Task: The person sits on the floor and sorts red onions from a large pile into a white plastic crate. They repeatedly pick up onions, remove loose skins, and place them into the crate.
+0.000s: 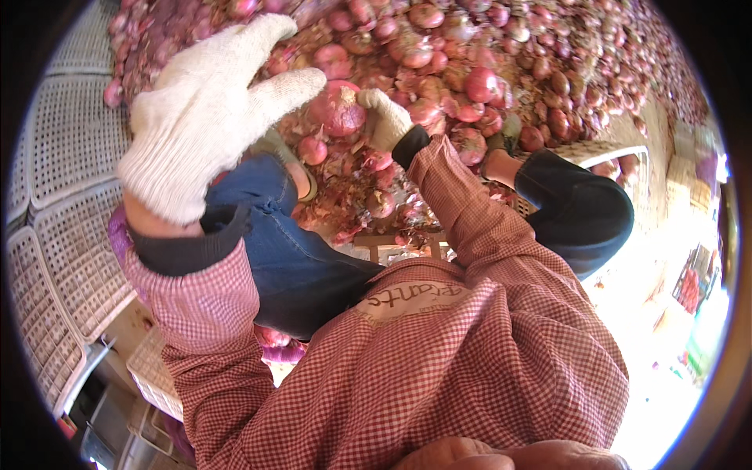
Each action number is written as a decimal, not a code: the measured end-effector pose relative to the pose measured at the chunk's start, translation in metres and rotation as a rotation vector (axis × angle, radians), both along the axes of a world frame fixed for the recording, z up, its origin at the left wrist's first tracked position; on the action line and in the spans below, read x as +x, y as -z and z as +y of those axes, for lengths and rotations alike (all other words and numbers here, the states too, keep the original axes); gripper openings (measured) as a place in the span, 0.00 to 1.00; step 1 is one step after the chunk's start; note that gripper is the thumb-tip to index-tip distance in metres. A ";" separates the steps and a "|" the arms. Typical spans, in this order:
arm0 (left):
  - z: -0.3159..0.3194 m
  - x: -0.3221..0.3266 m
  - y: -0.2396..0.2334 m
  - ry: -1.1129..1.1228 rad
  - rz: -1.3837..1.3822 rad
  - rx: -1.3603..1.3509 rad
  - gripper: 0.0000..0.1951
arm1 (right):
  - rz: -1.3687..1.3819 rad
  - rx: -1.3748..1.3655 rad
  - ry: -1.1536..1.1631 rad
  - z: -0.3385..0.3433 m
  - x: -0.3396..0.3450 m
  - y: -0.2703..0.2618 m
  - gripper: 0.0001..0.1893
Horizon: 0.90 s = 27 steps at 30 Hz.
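Note:
My left hand, in a white knitted glove, is raised at the upper left with its fingers spread and nothing between them. Its thumb ends close to a large red onion. On the other side of that onion is my right hand, also gloved, with its fingers curled and a fingertip at the onion's edge. Whether it grips the onion cannot be told, since the far fingers are hidden. A smaller red onion lies below, among loose onion skins between my feet.
A large heap of red onions spreads across the top and right. Perforated plastic crates stand at the left. Another crate with onions is beside my right knee. A wooden frame shows beneath me.

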State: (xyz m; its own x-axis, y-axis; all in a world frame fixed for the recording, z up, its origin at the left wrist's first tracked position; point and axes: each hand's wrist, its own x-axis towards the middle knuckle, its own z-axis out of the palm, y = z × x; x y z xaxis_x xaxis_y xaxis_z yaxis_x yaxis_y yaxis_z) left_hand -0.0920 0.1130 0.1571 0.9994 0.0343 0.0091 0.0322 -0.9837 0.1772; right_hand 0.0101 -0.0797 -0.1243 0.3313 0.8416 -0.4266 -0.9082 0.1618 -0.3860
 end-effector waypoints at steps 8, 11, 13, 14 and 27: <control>-0.075 0.067 0.027 0.112 0.409 -0.499 0.35 | -0.713 -0.017 0.265 -0.065 0.011 -0.125 0.19; -0.081 0.076 0.028 0.160 0.328 -0.730 0.30 | -0.829 -0.056 0.281 -0.089 0.009 -0.148 0.21; -0.094 0.078 0.036 0.197 0.256 -0.930 0.26 | -0.740 0.053 0.350 -0.096 0.006 -0.146 0.24; -0.100 0.079 0.044 0.195 0.233 -1.085 0.25 | -0.609 0.124 0.362 -0.105 -0.004 -0.148 0.26; -0.180 0.088 0.079 0.002 -0.113 -0.882 0.33 | -1.585 -0.565 -0.121 -0.167 -0.042 -0.120 0.17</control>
